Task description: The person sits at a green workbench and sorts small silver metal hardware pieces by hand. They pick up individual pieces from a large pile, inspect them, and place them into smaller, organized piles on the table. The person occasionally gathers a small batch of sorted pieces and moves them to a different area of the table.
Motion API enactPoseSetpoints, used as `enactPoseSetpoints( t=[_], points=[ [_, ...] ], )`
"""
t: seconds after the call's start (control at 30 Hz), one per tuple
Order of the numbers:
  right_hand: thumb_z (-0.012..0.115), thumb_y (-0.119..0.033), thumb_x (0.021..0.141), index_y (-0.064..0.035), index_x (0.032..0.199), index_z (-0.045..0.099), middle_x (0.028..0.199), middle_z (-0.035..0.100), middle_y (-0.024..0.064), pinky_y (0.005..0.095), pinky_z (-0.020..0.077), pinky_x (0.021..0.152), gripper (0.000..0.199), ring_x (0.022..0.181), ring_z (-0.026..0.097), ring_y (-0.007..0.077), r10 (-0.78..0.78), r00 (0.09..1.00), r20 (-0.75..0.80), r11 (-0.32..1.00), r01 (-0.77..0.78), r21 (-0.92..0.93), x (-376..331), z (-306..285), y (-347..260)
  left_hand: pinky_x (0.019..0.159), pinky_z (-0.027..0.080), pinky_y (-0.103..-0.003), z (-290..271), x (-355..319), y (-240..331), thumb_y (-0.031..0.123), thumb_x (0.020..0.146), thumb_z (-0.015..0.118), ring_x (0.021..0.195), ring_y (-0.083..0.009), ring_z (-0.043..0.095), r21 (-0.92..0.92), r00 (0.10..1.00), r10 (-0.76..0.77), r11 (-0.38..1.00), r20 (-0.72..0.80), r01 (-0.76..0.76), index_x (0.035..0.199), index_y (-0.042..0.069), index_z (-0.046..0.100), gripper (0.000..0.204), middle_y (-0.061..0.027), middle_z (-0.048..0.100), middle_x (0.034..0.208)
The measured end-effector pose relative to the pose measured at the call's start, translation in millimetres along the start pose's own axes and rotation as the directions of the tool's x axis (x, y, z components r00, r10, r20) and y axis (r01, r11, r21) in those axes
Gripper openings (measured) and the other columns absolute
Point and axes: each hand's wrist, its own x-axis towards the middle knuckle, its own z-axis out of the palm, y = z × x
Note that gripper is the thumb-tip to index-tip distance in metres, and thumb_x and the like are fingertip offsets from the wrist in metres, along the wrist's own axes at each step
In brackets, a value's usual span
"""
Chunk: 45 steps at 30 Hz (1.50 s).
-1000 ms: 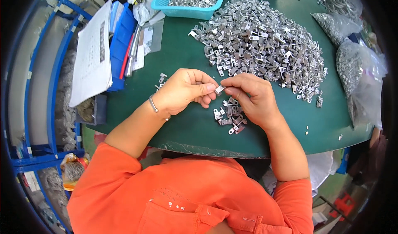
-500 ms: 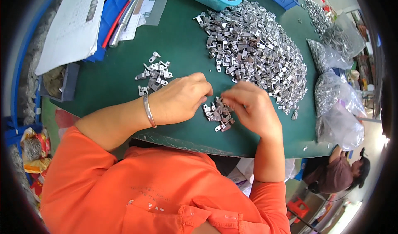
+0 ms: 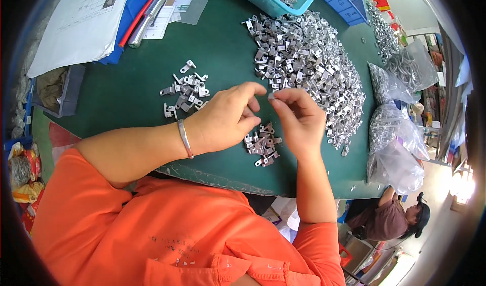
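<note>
Thumb and forefinger of my right hand pinch a small metal bracket at the front edge of the large heap. Facing it, my left hand has its thumb and fingers apart, with nothing seen between them; a metal bangle circles that wrist. On the green tabletop between my forearms lies a small cluster of brackets, just below both hands. A second loose group of brackets is spread out beyond my left wrist. The large heap of the same silvery brackets fills the area beyond my right hand.
A turquoise basket of metal parts stands behind the heap, beside a blue bin. Papers and a grey box are at the left. Plastic bags of parts line the right edge. Another person is farther right.
My right hand has lifted from the small cluster and now shows a bracket in its pinch. My left thumb and fingers have spread apart. The whole view has shifted slightly.
</note>
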Motion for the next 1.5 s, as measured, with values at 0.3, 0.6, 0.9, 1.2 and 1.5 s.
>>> enactPoseSetpoints(
  t=[0.3,0.6,0.9,1.2,1.5],
  points=[
    [0.063,0.003,0.088,0.0052,0.100,0.064,0.088,0.068,0.0105,0.0250,0.0524,0.062,0.012,0.073,0.064,0.0133,0.319,0.939,0.129,0.730,-0.330,0.598,-21.6,-6.2,-15.4,0.074,0.057,-0.028,-1.0,2.3,5.1,-0.001,0.090,0.062,0.084,-0.0155,0.067,-0.499,0.974,-0.170,0.837,0.150,0.223,0.109,-0.006,0.059,0.020,-0.0114,0.066,0.095],
    [0.062,0.002,0.090,0.0056,0.102,0.065,0.088,0.070,0.0114,0.0250,0.0547,0.063,0.013,0.069,0.065,0.0133,0.343,0.933,0.106,0.771,-0.344,0.535,-35.5,-7.9,-11.3,0.074,0.057,-0.027,-2.6,0.5,8.8,-0.002,0.089,0.062,0.081,-0.0140,0.067,-0.487,0.964,-0.155,0.838,0.218,0.245,0.107,-0.007,0.060,0.018,-0.0114,0.067,0.094],
    [0.071,-0.003,0.079,-0.0013,0.103,0.066,0.112,0.065,0.0128,0.0391,0.0477,0.091,0.024,0.107,0.060,0.0294,-0.240,0.970,0.043,0.916,0.241,-0.320,-45.2,-3.9,-8.5,0.072,0.053,-0.023,-9.4,1.6,15.8,-0.002,0.083,0.068,0.082,-0.0109,0.065,-0.107,0.995,0.019,0.994,0.100,-0.008,0.102,-0.001,0.064,0.019,-0.0071,0.066,0.091],
    [0.074,-0.005,0.073,-0.0025,0.095,0.066,0.106,0.063,0.0124,0.0431,0.0460,0.090,0.023,0.103,0.059,0.0320,-0.362,0.901,0.240,0.867,0.420,-0.268,-76.4,-1.7,-7.7,0.060,0.047,-0.031,-89.6,-13.3,25.4,-0.006,0.078,0.060,0.063,-0.0221,0.057,0.621,0.995,0.091,0.782,-0.030,-0.053,0.088,-0.002,0.063,0.011,-0.0115,0.055,0.080],
    [0.074,-0.015,0.077,-0.0072,0.080,0.065,0.079,0.058,0.0057,0.0387,0.0439,0.071,0.012,0.076,0.055,0.0271,-0.330,0.933,-0.143,0.615,0.097,-0.783,-24.4,-22.1,9.0,0.056,0.040,-0.021,-87.4,-17.8,22.3,-0.007,0.080,0.064,0.062,-0.0080,0.048,0.539,0.989,0.128,0.840,-0.076,-0.067,0.103,-0.001,0.064,0.023,-0.0056,0.052,0.089]
  ],
)
